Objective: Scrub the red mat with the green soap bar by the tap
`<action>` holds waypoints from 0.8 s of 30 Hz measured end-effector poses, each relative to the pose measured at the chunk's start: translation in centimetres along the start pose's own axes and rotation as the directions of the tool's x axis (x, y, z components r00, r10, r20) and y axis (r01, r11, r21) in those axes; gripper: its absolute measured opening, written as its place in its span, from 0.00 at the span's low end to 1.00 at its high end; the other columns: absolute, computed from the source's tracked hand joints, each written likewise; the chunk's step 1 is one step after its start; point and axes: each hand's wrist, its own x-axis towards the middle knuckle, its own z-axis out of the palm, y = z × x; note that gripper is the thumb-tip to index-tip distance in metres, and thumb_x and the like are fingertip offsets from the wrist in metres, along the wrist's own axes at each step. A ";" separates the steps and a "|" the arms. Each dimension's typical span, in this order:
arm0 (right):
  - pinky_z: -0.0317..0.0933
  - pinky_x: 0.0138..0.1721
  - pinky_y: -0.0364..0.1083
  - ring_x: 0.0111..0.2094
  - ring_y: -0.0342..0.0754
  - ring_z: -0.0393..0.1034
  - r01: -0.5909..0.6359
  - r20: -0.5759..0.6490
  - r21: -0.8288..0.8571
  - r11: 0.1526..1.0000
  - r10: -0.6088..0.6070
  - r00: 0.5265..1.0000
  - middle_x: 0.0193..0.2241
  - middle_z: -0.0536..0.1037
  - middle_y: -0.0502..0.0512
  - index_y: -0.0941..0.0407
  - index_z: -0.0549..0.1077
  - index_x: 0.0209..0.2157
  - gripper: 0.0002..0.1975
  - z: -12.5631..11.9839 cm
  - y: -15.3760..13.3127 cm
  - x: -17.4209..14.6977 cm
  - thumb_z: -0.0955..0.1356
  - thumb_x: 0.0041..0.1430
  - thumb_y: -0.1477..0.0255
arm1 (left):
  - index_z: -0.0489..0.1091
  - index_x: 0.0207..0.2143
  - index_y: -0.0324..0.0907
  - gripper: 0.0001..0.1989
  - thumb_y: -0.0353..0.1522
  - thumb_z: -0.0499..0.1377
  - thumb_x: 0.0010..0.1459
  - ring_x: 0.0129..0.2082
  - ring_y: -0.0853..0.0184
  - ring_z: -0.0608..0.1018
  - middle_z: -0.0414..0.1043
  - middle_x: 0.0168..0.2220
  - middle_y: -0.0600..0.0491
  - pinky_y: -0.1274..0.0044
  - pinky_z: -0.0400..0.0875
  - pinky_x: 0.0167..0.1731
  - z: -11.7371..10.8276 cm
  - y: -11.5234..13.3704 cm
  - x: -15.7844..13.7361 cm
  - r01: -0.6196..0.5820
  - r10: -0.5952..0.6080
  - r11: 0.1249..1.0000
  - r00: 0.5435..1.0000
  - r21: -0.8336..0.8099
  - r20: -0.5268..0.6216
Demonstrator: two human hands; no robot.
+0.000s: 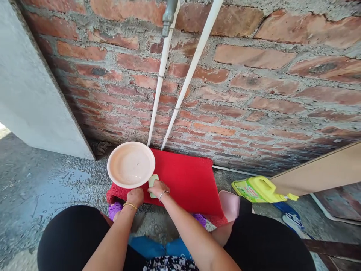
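Note:
A red mat (183, 180) lies spread in front of me by the foot of the brick wall, its near edge hanging down. On its left end rests a pale pink basin (131, 163) with a little water in the bottom. My left hand (135, 197) is closed in a fist just below the basin's near rim, at the mat's near edge; what its fingers hold is hidden. My right hand (159, 189) grips a pale green oblong block (153, 181), perhaps a brush or soap, over the mat beside the basin.
A yellow detergent jug (259, 189) lies on its side at the right, near a blue slipper (290, 216) and a pink container (229, 205). White pipes (187, 79) and a tap (168, 19) run down the wall. A grey slab (36, 86) stands left above wet floor (56, 184).

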 end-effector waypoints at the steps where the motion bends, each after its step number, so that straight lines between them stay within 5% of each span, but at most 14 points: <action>1: 0.60 0.33 0.44 0.39 0.51 0.71 -0.006 -0.001 -0.015 1.000 0.006 1.000 0.39 0.76 0.55 0.53 0.72 0.37 0.21 -0.3 0.7 -0.1 0.71 0.39 0.59 | 0.69 0.48 0.37 0.18 0.26 0.49 0.56 0.49 0.58 0.74 0.72 0.48 0.38 0.67 0.69 0.46 0.1 0.2 0.1 -0.005 0.006 1.000 1.000 0.007 -0.002; 6: 0.59 0.32 0.44 0.41 0.52 0.71 -0.069 0.000 -0.028 0.997 0.070 0.998 0.40 0.76 0.57 0.53 0.73 0.39 0.22 -2.3 6.2 -0.2 0.69 0.40 0.59 | 0.69 0.47 0.37 0.18 0.25 0.47 0.56 0.48 0.59 0.75 0.73 0.48 0.40 0.68 0.69 0.46 0.2 1.0 0.4 -0.018 0.019 0.998 1.000 0.060 -0.017; 11: 0.58 0.32 0.43 0.42 0.52 0.71 -0.204 -0.009 0.021 0.979 0.205 0.979 0.39 0.77 0.57 0.54 0.72 0.40 0.21 -4.8 13.7 -0.5 0.67 0.44 0.59 | 0.69 0.46 0.40 0.18 0.35 0.54 0.53 0.50 0.57 0.73 0.72 0.49 0.42 0.69 0.68 0.46 0.2 1.7 0.7 -0.019 0.021 0.994 1.000 0.108 -0.010; 19: 0.60 0.34 0.45 0.44 0.54 0.71 -0.462 -0.071 0.169 0.870 0.479 0.875 0.44 0.74 0.63 0.57 0.71 0.40 0.23 -7.8 27.8 -2.5 0.65 0.48 0.56 | 0.63 0.50 0.38 0.36 0.40 0.65 0.38 0.51 0.55 0.72 0.69 0.51 0.39 0.69 0.67 0.47 1.2 2.6 0.7 0.030 -0.022 0.986 0.999 0.164 -0.047; 22: 0.60 0.35 0.46 0.43 0.54 0.71 -0.528 -0.115 0.192 0.828 0.553 0.825 0.44 0.74 0.65 0.58 0.70 0.42 0.23 -8.2 29.6 -3.5 0.64 0.50 0.56 | 0.63 0.49 0.36 0.37 0.38 0.67 0.35 0.50 0.54 0.72 0.70 0.49 0.37 0.69 0.68 0.47 1.6 2.9 0.9 0.032 -0.017 0.982 0.997 0.185 -0.079; 24: 0.60 0.37 0.46 0.44 0.54 0.70 -0.483 -0.149 0.176 0.858 0.508 0.849 0.43 0.74 0.65 0.58 0.70 0.41 0.22 -8.2 28.2 -3.6 0.63 0.51 0.56 | 0.63 0.48 0.35 0.35 0.37 0.68 0.36 0.49 0.55 0.73 0.71 0.47 0.37 0.69 0.68 0.46 1.7 3.1 1.0 0.029 -0.008 0.979 0.995 0.204 -0.100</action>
